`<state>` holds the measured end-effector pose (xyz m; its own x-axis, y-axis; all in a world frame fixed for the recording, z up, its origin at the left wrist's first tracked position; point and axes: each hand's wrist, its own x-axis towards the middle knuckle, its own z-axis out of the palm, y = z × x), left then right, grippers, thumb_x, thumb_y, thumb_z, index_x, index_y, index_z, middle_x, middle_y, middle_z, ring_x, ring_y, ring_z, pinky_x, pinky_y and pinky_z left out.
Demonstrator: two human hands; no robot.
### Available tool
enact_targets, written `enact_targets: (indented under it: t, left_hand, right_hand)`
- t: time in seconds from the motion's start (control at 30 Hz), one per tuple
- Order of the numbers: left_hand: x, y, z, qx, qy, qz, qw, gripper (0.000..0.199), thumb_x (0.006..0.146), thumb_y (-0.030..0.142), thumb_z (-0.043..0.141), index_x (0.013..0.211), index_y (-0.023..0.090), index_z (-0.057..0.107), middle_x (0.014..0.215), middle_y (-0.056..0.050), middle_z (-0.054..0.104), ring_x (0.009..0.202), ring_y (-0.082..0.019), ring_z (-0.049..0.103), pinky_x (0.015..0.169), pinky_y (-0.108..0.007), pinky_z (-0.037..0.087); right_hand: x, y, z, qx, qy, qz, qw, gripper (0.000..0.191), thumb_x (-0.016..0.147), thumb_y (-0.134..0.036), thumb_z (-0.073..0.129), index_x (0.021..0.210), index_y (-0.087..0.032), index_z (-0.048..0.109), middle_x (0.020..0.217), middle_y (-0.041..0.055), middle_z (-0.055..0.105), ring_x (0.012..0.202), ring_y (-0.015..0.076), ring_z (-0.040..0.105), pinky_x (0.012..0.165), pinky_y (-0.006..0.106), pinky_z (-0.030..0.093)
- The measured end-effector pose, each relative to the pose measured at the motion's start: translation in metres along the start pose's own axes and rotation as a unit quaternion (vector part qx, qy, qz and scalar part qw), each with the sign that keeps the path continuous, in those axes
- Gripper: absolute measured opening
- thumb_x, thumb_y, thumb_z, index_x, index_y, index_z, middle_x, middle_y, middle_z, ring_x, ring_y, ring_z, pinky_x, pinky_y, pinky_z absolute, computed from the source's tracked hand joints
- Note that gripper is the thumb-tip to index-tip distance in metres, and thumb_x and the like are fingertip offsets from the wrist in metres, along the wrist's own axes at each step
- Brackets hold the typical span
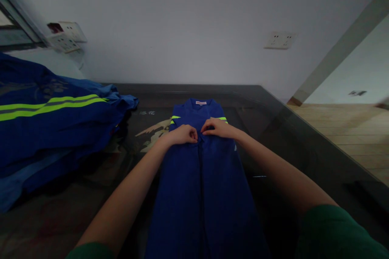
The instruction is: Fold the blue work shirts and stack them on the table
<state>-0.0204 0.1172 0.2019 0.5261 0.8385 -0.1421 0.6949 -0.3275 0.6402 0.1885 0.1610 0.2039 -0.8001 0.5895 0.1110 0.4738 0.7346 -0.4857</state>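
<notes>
A dark blue garment [182,178] lies lengthwise on the dark glossy table, its collar and white label at the far end and yellow-green stripes at both sides near the top. Two long panels run toward me with a dark gap between them. My left hand [184,134] is closed, its fingers pinching the cloth left of the upper end of the gap. Just right of it, my right hand [216,128] pinches the cloth with thumb and fingers together. The two hands are close but apart.
A heap of blue clothes [54,129] with yellow-green and grey stripes covers the table's left side. The dark table [249,101] meets a pale wall with sockets [280,40]. A dark object [369,198] lies at the right edge.
</notes>
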Motion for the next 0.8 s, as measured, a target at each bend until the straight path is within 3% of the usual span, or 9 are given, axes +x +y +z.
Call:
enact_targets:
  t: [0.07, 0.3, 0.43, 0.57, 0.67, 0.73, 0.8]
  left_hand:
    - [-0.002, 0.001, 0.0, -0.016, -0.011, -0.006, 1.0, 0.005, 0.069, 0.019, 0.067, 0.074, 0.017, 0.07, 0.065, 0.001, 0.065, 0.065, -0.013, 0.06, 0.061, -0.021, 0.041]
    - [-0.005, 0.003, -0.005, -0.017, -0.009, -0.02, 1.0, 0.006, 0.066, 0.017, 0.069, 0.072, 0.019, 0.07, 0.062, 0.003, 0.064, 0.059, -0.011, 0.058, 0.057, -0.02, 0.039]
    - [-0.003, 0.003, 0.0, 0.015, -0.008, -0.01, 1.0, 0.005, 0.067, 0.015, 0.067, 0.069, 0.019, 0.071, 0.064, 0.002, 0.066, 0.061, -0.012, 0.059, 0.058, -0.02, 0.04]
    - [-0.001, 0.003, 0.005, 0.014, -0.001, -0.01, 1.0, 0.008, 0.063, 0.011, 0.069, 0.064, 0.019, 0.069, 0.062, 0.002, 0.067, 0.061, -0.012, 0.06, 0.059, -0.02, 0.041]
    - [0.0, 0.003, 0.003, 0.021, -0.006, -0.017, 1.0, 0.008, 0.065, 0.011, 0.068, 0.066, 0.019, 0.07, 0.064, 0.001, 0.068, 0.065, -0.014, 0.063, 0.06, -0.021, 0.043]
    - [0.002, 0.004, 0.002, 0.042, 0.024, -0.013, 0.999, 0.008, 0.072, 0.016, 0.065, 0.074, 0.019, 0.071, 0.071, -0.001, 0.07, 0.07, -0.016, 0.065, 0.066, -0.023, 0.045]
    - [0.004, 0.002, 0.003, 0.087, 0.114, -0.014, 0.989, 0.015, 0.082, 0.021, 0.058, 0.087, 0.018, 0.072, 0.085, -0.006, 0.071, 0.08, -0.02, 0.065, 0.076, -0.027, 0.048]
  right_hand:
    - [-0.004, -0.001, 0.005, -0.001, -0.022, -0.003, 1.0, 0.005, 0.082, -0.021, 0.066, 0.083, -0.019, 0.069, 0.088, 0.003, 0.068, 0.086, 0.017, 0.06, 0.083, 0.029, 0.044]
    - [0.001, 0.001, 0.021, 0.047, 0.011, 0.011, 0.999, 0.004, 0.087, -0.021, 0.058, 0.085, -0.017, 0.059, 0.085, 0.002, 0.064, 0.081, 0.0153, 0.057, 0.074, 0.026, 0.042]
    - [0.002, 0.001, 0.039, -0.039, 0.038, 0.025, 0.998, 0.004, 0.089, -0.018, 0.054, 0.089, -0.017, 0.058, 0.086, 0.003, 0.062, 0.082, 0.0168, 0.053, 0.075, 0.027, 0.039]
    - [0.001, -0.004, 0.059, -0.171, 0.09, 0.043, 0.98, 0.015, 0.093, -0.021, 0.048, 0.1, -0.017, 0.06, 0.099, 0.009, 0.061, 0.096, 0.0229, 0.049, 0.084, 0.034, 0.037]
    - [-0.003, -0.007, 0.063, -0.192, 0.125, 0.038, 0.973, 0.02, 0.093, -0.022, 0.049, 0.107, -0.016, 0.06, 0.107, 0.012, 0.059, 0.101, 0.0248, 0.048, 0.09, 0.038, 0.038]
    - [-0.003, -0.006, 0.058, -0.168, 0.153, 0.035, 0.973, 0.023, 0.093, -0.023, 0.049, 0.112, -0.016, 0.06, 0.11, 0.012, 0.059, 0.104, 0.0242, 0.049, 0.094, 0.038, 0.039]
    - [0.002, 0.0, 0.049, -0.144, 0.189, 0.046, 0.97, 0.026, 0.095, -0.024, 0.046, 0.117, -0.017, 0.059, 0.115, 0.0112, 0.059, 0.109, 0.023, 0.05, 0.098, 0.037, 0.039]
